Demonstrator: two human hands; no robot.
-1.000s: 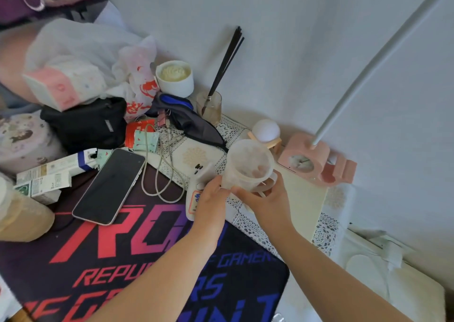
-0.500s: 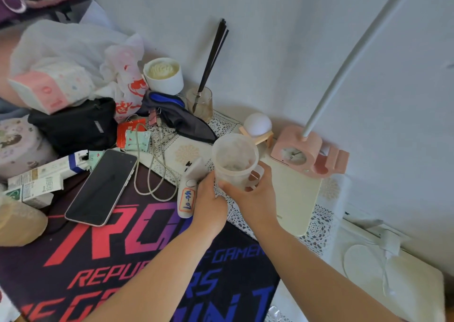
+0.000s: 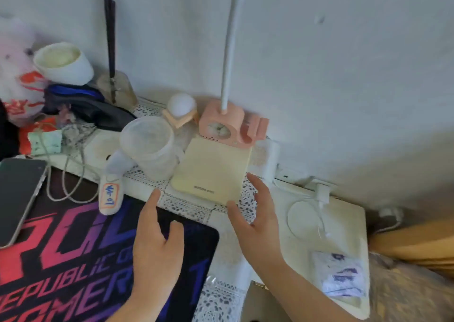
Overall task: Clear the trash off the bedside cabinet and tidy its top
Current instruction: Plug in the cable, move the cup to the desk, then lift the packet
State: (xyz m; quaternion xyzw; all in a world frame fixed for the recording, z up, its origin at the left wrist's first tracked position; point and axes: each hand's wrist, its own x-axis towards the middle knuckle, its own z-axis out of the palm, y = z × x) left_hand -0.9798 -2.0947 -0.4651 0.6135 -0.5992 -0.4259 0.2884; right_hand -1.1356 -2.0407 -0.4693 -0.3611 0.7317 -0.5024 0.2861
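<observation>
A translucent plastic cup [image 3: 149, 147] stands upright on the lace cloth [image 3: 194, 203] of the cabinet top, next to a cream square pad [image 3: 212, 168]. My left hand [image 3: 157, 243] hovers over the dark gaming mat [image 3: 73, 260], fingers apart, holding nothing. My right hand [image 3: 258, 221] is open just right of the pad's front corner, its fingertips near the pad's edge. A small white device with an orange label [image 3: 111, 191] lies left of the cup. Both hands are apart from the cup.
A pink lamp base with a clock [image 3: 221, 122] and its white pole stand at the wall. Behind are a white ball light [image 3: 181, 105], a reed diffuser [image 3: 115, 88], a white bowl [image 3: 62, 62], a dark pouch [image 3: 86, 105], a cable and a phone [image 3: 17, 196]. A white tray [image 3: 344, 228] with a packet lies right.
Both hands held the plastic cup; they have let go of it and drawn back toward me. The cup now stands on the lace cloth. The view has shifted right.
</observation>
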